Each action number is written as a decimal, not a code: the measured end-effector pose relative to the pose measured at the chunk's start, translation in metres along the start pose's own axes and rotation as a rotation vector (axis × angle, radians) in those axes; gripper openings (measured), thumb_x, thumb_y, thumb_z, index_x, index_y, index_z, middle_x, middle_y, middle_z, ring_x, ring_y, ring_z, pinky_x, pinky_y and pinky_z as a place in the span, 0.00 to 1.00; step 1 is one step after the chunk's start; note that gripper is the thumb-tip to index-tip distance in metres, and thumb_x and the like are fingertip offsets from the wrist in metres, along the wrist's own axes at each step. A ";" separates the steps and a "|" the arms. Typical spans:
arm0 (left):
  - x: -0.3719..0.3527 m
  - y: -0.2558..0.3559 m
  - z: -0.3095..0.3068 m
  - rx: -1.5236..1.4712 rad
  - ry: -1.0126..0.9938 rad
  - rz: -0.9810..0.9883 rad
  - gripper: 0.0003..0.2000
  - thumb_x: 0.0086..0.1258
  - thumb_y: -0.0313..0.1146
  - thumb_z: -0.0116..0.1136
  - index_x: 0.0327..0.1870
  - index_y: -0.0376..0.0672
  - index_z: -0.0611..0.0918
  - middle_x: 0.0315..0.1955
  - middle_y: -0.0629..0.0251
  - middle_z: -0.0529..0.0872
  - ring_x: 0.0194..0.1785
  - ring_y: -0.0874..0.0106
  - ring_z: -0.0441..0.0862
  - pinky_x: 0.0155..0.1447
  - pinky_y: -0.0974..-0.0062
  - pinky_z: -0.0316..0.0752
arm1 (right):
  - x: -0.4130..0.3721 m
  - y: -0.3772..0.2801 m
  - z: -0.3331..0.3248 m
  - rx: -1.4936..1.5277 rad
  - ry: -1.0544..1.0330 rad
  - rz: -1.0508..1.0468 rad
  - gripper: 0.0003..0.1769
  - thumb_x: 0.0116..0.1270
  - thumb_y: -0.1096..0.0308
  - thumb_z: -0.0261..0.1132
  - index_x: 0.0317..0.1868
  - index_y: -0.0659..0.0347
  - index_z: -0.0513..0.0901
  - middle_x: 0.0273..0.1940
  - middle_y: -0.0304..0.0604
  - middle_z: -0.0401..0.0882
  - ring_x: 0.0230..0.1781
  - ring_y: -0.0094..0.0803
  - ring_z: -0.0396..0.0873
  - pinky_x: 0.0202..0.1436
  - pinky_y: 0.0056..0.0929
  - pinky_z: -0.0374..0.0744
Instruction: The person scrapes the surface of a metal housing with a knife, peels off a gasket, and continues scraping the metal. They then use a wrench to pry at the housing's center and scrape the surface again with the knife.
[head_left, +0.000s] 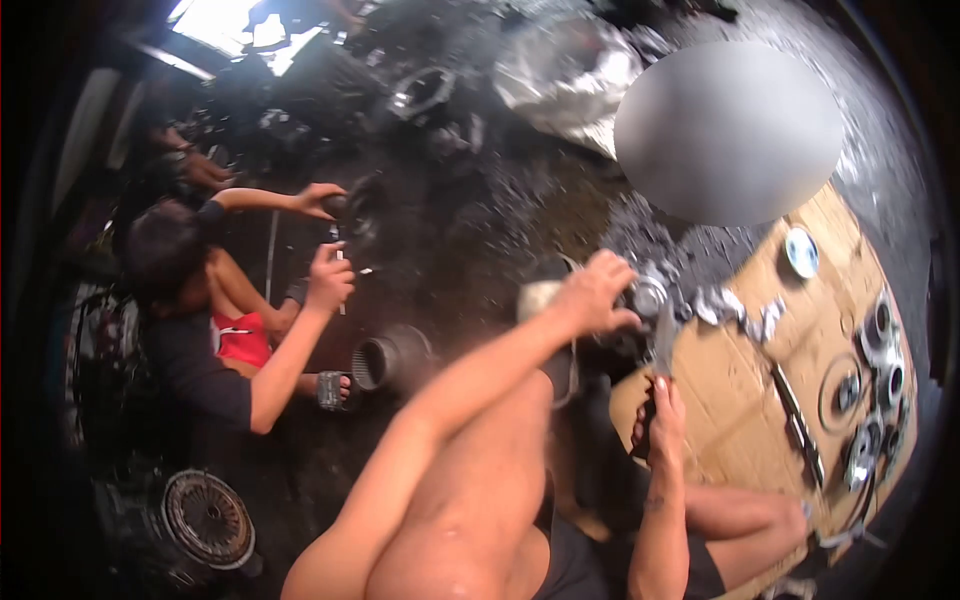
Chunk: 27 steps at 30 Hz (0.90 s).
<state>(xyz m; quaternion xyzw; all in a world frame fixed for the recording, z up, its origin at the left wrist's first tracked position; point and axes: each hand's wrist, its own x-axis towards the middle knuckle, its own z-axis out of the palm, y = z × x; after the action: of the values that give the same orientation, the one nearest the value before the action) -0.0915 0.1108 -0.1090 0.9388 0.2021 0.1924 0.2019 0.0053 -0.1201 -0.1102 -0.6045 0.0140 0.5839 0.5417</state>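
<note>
Head view: right hand (666,418), right of centre, fingers wrapped around dark-handled tool (663,352), shiny blade pointing up beside metal part (650,293). Left hand (598,292), nearer centre, fingers loosely curled next to metal part; cannot tell whether they grip it. Cardboard (710,385) at right, black rod (797,425) on it. Co-worker (195,370) at left.

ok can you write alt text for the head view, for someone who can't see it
A person's right hand grips a dark-handled, blade-like tool close to a shiny metal part, with the left hand beside that part. More metal parts lie on flattened cardboard at right; at left, a co-worker wears a dark top.
</note>
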 end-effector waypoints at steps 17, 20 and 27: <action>0.000 -0.009 0.004 0.031 -0.035 -0.049 0.34 0.49 0.54 0.76 0.53 0.43 0.80 0.55 0.59 0.79 0.66 0.56 0.72 0.65 0.59 0.74 | 0.015 0.010 -0.008 -0.220 0.021 -0.337 0.15 0.74 0.65 0.62 0.56 0.62 0.78 0.36 0.45 0.83 0.23 0.27 0.78 0.27 0.27 0.78; 0.000 -0.017 0.008 0.019 0.051 0.059 0.34 0.47 0.56 0.75 0.51 0.42 0.81 0.49 0.57 0.81 0.58 0.55 0.75 0.59 0.59 0.75 | 0.007 0.007 -0.013 -0.510 0.112 -0.504 0.20 0.75 0.61 0.62 0.59 0.67 0.79 0.44 0.48 0.84 0.46 0.35 0.81 0.53 0.35 0.78; 0.014 0.001 -0.009 -0.030 -0.104 -0.051 0.38 0.46 0.61 0.76 0.51 0.35 0.85 0.51 0.52 0.84 0.60 0.55 0.77 0.67 0.60 0.70 | -0.016 -0.004 -0.014 -0.772 0.317 -0.725 0.20 0.71 0.62 0.65 0.61 0.57 0.80 0.41 0.53 0.82 0.44 0.50 0.81 0.48 0.42 0.79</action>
<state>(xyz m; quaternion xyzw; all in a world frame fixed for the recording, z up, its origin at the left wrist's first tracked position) -0.0836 0.1191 -0.0976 0.9390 0.2122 0.1412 0.2308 0.0126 -0.1374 -0.1000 -0.8058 -0.3287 0.2244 0.4385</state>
